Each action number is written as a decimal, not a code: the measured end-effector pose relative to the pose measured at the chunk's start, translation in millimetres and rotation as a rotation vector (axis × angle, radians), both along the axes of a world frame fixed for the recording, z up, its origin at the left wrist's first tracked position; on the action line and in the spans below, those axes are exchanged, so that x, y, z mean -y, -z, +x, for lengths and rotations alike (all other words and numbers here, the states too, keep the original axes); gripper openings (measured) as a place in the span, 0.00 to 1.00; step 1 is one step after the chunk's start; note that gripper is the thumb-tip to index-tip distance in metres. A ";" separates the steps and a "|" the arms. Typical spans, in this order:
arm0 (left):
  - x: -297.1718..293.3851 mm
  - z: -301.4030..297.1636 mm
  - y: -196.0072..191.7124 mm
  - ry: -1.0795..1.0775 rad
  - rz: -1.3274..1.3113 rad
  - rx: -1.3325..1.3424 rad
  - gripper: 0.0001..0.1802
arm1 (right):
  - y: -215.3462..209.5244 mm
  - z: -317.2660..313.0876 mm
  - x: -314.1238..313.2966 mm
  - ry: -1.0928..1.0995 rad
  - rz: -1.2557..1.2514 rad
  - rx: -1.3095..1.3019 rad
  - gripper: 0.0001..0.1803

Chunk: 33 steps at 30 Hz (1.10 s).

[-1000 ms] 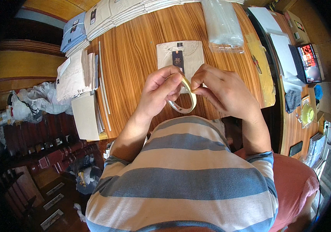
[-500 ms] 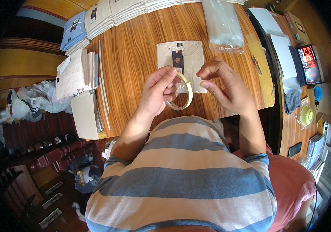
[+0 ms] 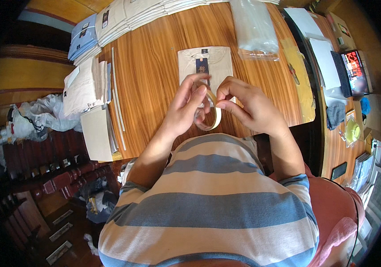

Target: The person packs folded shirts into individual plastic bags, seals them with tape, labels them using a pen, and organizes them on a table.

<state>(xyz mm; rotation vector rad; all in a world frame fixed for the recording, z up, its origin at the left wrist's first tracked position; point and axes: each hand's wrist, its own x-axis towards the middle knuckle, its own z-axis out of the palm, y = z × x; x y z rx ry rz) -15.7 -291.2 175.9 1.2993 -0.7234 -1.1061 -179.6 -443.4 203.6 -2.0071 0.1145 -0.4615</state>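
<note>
My left hand [image 3: 182,107] holds a narrow roll of pale yellow tape [image 3: 218,117] upright above the table's near edge, thumb and fingers about its rim. At the roll's upper right edge, the thumb and forefinger of my right hand [image 3: 255,107] pinch close together against the tape. Whether a loose end lies between those fingertips is too small to see. Beyond my hands a folded cream shirt [image 3: 222,66] lies flat on the table, with a dark hang tag [image 3: 202,66] below its collar. My hands hide the shirt's lower part.
Stacks of folded cream shirts [image 3: 144,15] line the wood-grain table's [image 3: 155,58] far edge, with blue shirts [image 3: 84,38] at their left. Clear plastic bags [image 3: 255,29] lie at the far right, small scissors [image 3: 293,73] near the right edge. A screen [image 3: 355,71] stands on the side table.
My right hand has come left and down to the tape roll, its thumb and forefinger closing at the edge. My left forefinger has lifted and the roll has shifted slightly lower.
</note>
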 end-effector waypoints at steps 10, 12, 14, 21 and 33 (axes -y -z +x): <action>7.2 -5.0 -9.1 0.157 0.089 0.492 0.24 | -7.8 -5.2 -11.9 0.209 -0.079 -0.052 0.08; 3.1 7.2 8.9 0.250 0.190 0.394 0.24 | -10.9 -6.6 -15.5 0.232 -0.069 -0.051 0.08; 5.9 1.4 -2.4 0.171 0.032 0.492 0.23 | -6.9 -7.4 -16.8 0.267 -0.036 -0.062 0.08; 6.1 7.6 -14.1 0.267 0.029 0.505 0.21 | -7.6 -3.5 -23.9 0.333 -0.041 -0.085 0.08; -13.5 29.3 21.5 0.408 -0.050 -0.057 0.15 | 6.5 12.8 -49.1 0.508 0.199 -0.175 0.07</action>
